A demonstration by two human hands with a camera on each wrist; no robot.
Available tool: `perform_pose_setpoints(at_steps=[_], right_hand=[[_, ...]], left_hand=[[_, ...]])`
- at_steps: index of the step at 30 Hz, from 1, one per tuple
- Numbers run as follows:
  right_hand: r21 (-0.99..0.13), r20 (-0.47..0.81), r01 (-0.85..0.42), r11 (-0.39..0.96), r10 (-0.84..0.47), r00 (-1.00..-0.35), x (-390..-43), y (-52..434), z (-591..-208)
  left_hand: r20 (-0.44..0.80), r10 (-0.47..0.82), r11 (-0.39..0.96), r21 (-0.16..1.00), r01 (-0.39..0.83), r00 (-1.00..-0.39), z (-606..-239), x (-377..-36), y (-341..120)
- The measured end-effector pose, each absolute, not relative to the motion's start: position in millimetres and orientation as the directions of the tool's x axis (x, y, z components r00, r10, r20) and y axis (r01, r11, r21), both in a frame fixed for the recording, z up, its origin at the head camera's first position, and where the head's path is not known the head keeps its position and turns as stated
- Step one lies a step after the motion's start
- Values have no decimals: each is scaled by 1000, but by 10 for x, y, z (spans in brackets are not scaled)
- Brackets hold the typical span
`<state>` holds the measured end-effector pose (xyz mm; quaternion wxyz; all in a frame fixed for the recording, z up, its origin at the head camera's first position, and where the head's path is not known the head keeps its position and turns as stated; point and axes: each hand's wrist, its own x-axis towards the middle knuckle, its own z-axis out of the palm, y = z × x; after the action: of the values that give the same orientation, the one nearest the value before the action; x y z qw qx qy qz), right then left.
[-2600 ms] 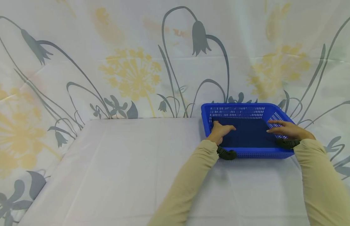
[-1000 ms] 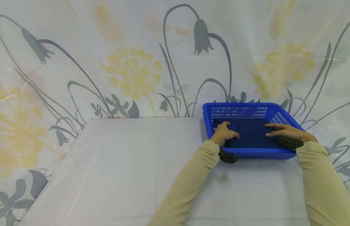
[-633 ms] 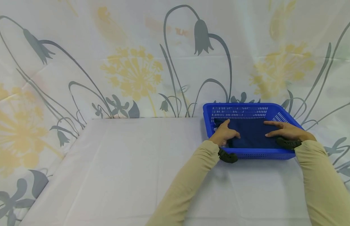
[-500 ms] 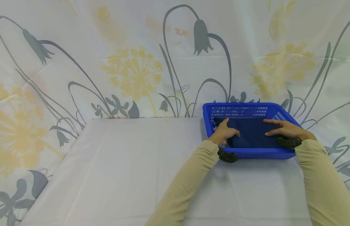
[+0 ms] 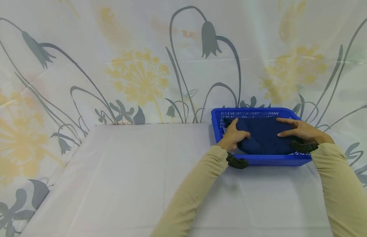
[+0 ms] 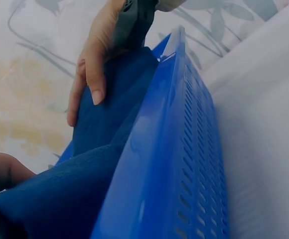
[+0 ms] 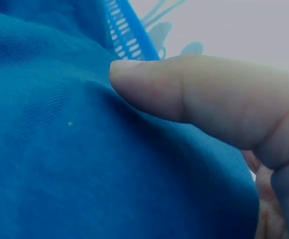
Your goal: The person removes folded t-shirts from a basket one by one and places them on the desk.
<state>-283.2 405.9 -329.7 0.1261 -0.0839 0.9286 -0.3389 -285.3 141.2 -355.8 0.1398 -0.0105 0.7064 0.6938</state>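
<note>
A folded navy-blue cloth [image 5: 262,136] is held between both hands inside the blue plastic basket [image 5: 278,160], raised a little, with part of the basket's far wall hidden behind it. My left hand [image 5: 232,135] grips its left end; in the left wrist view the thumb [image 6: 5,172] lies over the cloth's edge. At the right end my right hand [image 5: 305,131] holds on: in the right wrist view its thumb [image 7: 184,89] presses the top, and other fingers show partly beneath the edge. The cloth's underside is hidden.
The basket has perforated walls and stands on a white-covered table [image 5: 127,184], towards the back right. Behind rises a flower-printed curtain [image 5: 136,75]. Something pale shows beside the left hand within the basket, too small to identify. Each wrist wears a dark device [image 5: 237,162].
Both hands have closed on the cloth's ends and lifted it slightly. Its upper edge now covers more of the basket's far wall, and the mesh shows below its right end.
</note>
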Motion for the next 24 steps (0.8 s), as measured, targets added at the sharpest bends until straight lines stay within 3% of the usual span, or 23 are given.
perform_pose_setpoints(at_steps=[9,15,24], right_hand=[[-757,-193,-3,653,-227,-955,-2784,3994,-3194],[-731,-159,-19,682,-197,-968,-2731,3952,-3092],[-799,-119,5,601,-150,-981,-2620,3846,-2992]], left_hand=[[-178,240,-52,979,-196,-954,-3498,-2877,1293],[-146,307,-130,972,-194,-940,-3454,-2901,1189],[-105,361,-203,961,-188,-927,-3362,-2894,1063]])
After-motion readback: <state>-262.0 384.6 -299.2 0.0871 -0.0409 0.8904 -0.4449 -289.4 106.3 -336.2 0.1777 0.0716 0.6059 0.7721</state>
